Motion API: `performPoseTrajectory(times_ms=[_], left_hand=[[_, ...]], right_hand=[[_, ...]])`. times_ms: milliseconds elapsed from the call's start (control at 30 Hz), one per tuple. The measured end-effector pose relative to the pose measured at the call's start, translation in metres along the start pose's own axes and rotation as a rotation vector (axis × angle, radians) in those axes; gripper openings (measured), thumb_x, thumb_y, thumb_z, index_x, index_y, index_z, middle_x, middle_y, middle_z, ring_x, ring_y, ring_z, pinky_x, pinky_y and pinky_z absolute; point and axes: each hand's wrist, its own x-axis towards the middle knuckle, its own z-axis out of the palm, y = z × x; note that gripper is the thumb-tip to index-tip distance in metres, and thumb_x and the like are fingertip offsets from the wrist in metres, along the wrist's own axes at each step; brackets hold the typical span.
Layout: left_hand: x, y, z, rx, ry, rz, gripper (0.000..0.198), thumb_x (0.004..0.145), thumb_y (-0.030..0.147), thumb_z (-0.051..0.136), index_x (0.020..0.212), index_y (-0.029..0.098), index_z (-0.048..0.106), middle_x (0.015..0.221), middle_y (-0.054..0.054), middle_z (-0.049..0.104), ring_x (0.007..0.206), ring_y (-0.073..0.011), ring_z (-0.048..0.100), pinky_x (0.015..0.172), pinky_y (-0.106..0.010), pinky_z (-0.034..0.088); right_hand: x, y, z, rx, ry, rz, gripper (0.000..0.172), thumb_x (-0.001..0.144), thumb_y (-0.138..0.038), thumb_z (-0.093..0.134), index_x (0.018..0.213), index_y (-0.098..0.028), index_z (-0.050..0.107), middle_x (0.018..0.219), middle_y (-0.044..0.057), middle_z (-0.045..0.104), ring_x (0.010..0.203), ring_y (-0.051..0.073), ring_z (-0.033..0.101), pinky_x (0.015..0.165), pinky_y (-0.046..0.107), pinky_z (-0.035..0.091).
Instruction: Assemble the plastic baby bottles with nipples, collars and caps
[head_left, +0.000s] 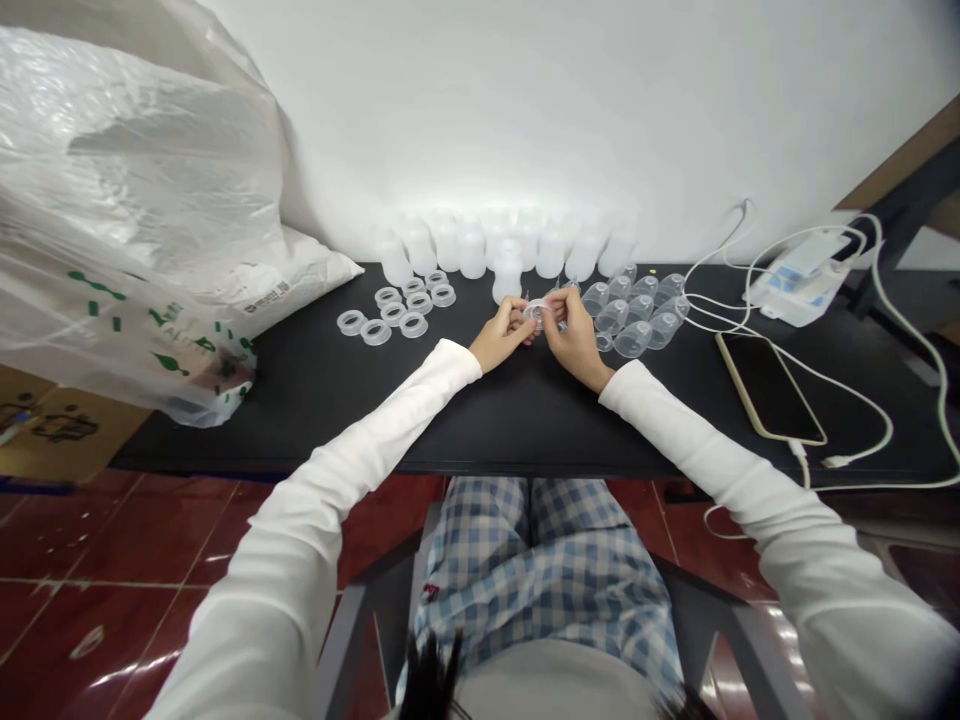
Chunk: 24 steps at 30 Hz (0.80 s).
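My left hand (504, 335) and my right hand (571, 338) meet over the middle of the black table, both closed on a translucent bottle collar ring (535, 308). Thumbs and fingertips pinch it from either side, and part of it is hidden by the fingers. Just behind my hands stands one white plastic bottle (508, 275), upright. Several similar collar rings (393, 313) lie flat to the left. On the right, close to my right hand, several clear dome-shaped caps (634, 338) sit in a cluster. Some small clear pieces beside my right hand are partly covered.
Against the wall, several white bottles (472, 248) stand in a row. Large plastic bags (135, 180) fill the left end of the table (315, 400). A phone (769, 385), looping white cables (862, 400) and a white-and-blue power strip (802, 278) occupy the right side.
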Motion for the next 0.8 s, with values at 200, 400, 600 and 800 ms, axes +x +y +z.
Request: performPoseTrajectory(times_ms=[200,400,600,800], left_hand=[[-0.001,0.002,0.001,0.057,0.01,-0.048,0.034,0.091,0.047,0.07,0.092,0.02,0.05,0.078,0.001,0.07,0.071,-0.0109,0.067,0.076,-0.028,0.056],[-0.006,0.014,0.0,0.12,-0.017,0.048,0.036,0.091,0.052,0.066,0.085,0.02,0.051,0.073,0.002,0.067,0.067,-0.0104,0.064,0.071,-0.026,0.055],[-0.007,0.015,-0.002,0.239,0.013,0.108,0.037,0.09,0.051,0.068,0.079,0.021,0.047,0.063,0.005,0.058,0.059,-0.0106,0.056,0.062,-0.026,0.049],[-0.008,0.013,0.001,0.318,0.062,0.154,0.036,0.093,0.044,0.065,0.075,0.022,0.043,0.06,0.006,0.05,0.056,-0.0113,0.054,0.061,-0.026,0.046]], right_hand=[[0.002,0.0,0.0,0.003,-0.038,-0.005,0.036,0.1,-0.058,0.051,0.106,-0.023,0.049,0.095,0.005,0.062,0.082,0.017,0.061,0.077,0.037,0.054],[0.0,-0.003,-0.002,0.005,-0.133,0.069,0.041,0.102,-0.064,0.043,0.108,-0.024,0.049,0.092,0.006,0.062,0.077,0.02,0.06,0.074,0.04,0.054],[-0.001,-0.005,-0.002,0.073,-0.178,0.094,0.045,0.099,-0.07,0.043,0.106,-0.026,0.049,0.089,0.006,0.065,0.074,0.021,0.061,0.068,0.041,0.054],[0.0,-0.01,0.0,0.078,-0.189,0.062,0.041,0.099,-0.066,0.047,0.099,-0.026,0.049,0.088,0.005,0.066,0.072,0.02,0.061,0.068,0.04,0.053]])
